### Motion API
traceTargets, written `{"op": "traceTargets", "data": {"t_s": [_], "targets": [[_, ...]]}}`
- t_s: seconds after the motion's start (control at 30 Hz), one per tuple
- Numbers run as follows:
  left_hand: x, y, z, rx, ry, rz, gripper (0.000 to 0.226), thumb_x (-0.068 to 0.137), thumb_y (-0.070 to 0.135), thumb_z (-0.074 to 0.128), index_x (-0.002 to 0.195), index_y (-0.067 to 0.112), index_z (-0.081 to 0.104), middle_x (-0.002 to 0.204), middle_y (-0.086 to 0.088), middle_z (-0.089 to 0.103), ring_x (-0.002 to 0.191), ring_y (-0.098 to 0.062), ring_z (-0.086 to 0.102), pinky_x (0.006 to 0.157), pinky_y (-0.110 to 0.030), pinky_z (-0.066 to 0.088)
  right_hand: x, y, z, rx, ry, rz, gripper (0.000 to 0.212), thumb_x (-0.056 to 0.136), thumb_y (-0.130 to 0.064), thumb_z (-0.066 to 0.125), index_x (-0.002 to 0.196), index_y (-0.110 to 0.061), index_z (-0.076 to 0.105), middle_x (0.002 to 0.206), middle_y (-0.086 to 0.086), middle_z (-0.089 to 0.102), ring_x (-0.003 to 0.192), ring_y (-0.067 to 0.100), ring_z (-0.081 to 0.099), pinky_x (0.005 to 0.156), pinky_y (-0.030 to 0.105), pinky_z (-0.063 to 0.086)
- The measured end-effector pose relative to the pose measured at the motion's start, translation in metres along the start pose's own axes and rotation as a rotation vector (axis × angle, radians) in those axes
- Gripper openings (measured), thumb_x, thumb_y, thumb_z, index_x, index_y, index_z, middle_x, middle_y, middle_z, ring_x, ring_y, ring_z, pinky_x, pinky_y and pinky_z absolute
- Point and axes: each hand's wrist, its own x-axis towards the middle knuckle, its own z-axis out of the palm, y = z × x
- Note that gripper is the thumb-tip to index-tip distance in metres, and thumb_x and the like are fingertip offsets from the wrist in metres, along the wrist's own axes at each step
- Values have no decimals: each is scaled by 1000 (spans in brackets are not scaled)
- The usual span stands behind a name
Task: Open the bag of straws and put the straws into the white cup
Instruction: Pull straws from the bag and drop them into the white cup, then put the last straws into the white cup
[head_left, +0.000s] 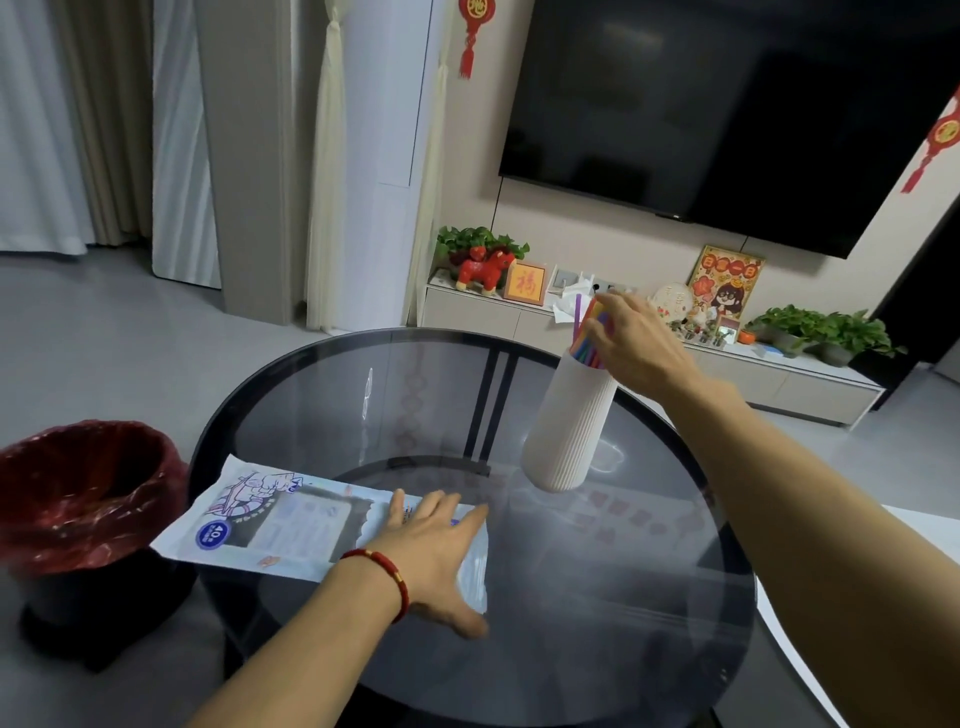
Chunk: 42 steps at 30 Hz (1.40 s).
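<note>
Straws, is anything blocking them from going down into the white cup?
Nothing visible does. The straws already stand in the open top of the white cup, with the right hand around their upper ends. The left hand lies flat on the bag, away from the cup.

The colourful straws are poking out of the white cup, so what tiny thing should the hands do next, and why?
Probably let go with the right hand: the colourful plastic straws already stand inside the tall ribbed white cup. The left hand lies flat on the printed plastic bag, which looks flat and empty.
</note>
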Motion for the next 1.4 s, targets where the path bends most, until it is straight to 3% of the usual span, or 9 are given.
{"op": "traceTargets", "data": {"t_s": [0.23,0.37,0.5,0.63,0.87,1.07,1.13,1.27,1.4], "targets": [[-13,-11,-2,30,75,-3,112,67,50,75,155,28,10,143,-4,35,144,-25,24,119,-64,-4,-40,-23,5,69,395,-204,25,98,-11,58,121,-6,64,124,15,67,112,30,60,93,39,48],[-29,-3,-8,110,127,-16,86,78,16,66,151,25,22,134,-7,42,132,-31,36,117,-68,6,-110,-50,58,272,116,-133,12,95,-19,61,101,-16,71,104,1,71,90,18,67,80,39,61],[-49,3,-14,113,248,19,73,84,6,61,148,26,31,136,-2,46,133,-25,39,121,-59,12,-156,-70,106,499,-288,100,28,106,-27,51,124,-16,70,121,4,73,103,20,69,93,37,56],[-79,-10,-22,75,444,48,78,81,-1,60,146,33,35,136,5,51,133,-17,41,122,-48,14,-168,-106,122,1074,-521,450,28,107,-30,50,113,-16,73,96,9,71,78,26,70,61,36,57],[-146,-72,-40,21,577,-116,68,78,-1,61,135,36,54,135,10,51,136,-12,34,121,-57,9,-151,-202,138,1614,-609,540,25,98,-3,58,93,3,81,87,16,77,68,21,71,61,29,56],[-203,-139,-23,-423,1099,-464,51,71,-1,61,115,24,69,128,-2,56,124,-21,45,112,-25,28,-121,-303,178,1463,-497,610,20,95,1,58,94,5,78,85,18,77,70,26,71,67,30,58],[-207,-165,-20,-580,1117,-654,46,76,-1,61,116,22,67,125,-4,58,119,-22,51,110,-32,38,-111,-335,197,1359,-492,573,19,98,-5,59,95,2,77,88,16,79,73,25,77,70,31,64],[-196,-204,-22,-1443,1173,-810,42,88,-13,51,120,13,63,121,-14,62,104,-25,64,83,-38,58,-88,-387,230,1120,-490,448,32,98,-22,59,99,5,76,94,24,79,88,38,78,88,53,63],[-187,-239,-17,-1551,1300,-918,52,88,-16,47,128,14,62,130,-10,60,115,-21,60,94,-34,53,-59,-419,255,999,-563,438,38,99,-30,57,94,4,73,97,22,78,88,37,77,84,49,64]]}}
